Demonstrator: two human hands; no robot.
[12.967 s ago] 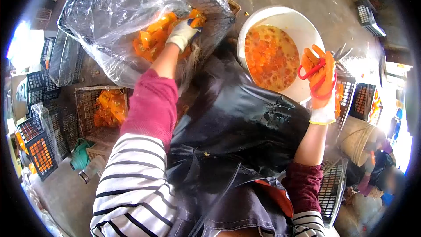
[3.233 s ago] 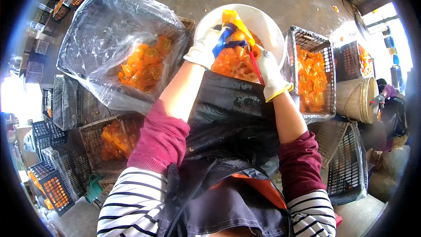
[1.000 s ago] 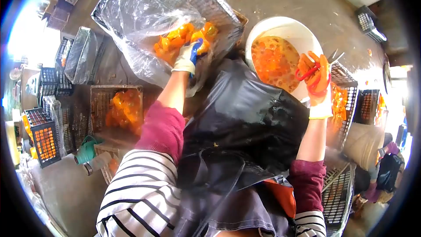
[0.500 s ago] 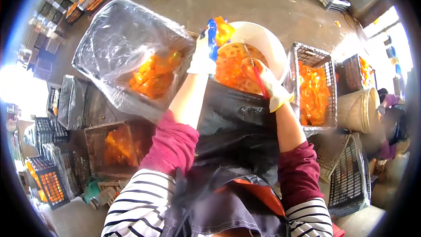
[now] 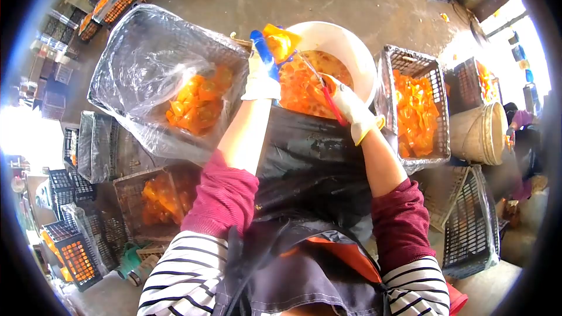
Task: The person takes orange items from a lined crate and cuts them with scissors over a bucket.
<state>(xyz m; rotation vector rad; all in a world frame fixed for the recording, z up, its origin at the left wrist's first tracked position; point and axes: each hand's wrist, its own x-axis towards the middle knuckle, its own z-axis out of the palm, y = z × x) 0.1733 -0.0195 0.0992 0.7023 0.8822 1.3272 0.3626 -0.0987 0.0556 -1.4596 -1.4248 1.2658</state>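
Note:
Over the left side of the white bucket [image 5: 362, 52], my left hand [image 5: 263, 67], in a white glove with blue fingers, grips an orange piece [image 5: 281, 43]. My right hand [image 5: 349, 102], in a white and orange glove, is closed round red-handled scissors [image 5: 333, 100]. The blades point up and left and reach the lower edge of the piece. Below them, orange pieces [image 5: 304, 90] lie in liquid in the bucket. To the left stands a crate lined with clear plastic [image 5: 140, 52], with more orange pieces [image 5: 196, 102] inside.
A black crate [image 5: 439, 90] of orange pieces stands right of the bucket, beside a beige bucket [image 5: 480, 134]. Another crate [image 5: 137, 210] with orange pieces is at lower left. An empty-looking black crate [image 5: 471, 228] is at lower right. A person [image 5: 524, 140] is at the far right.
Since a second ago, my left hand has come from the plastic-lined crate to the bucket with an orange piece. My right hand has moved left, bringing the scissor blades to that piece.

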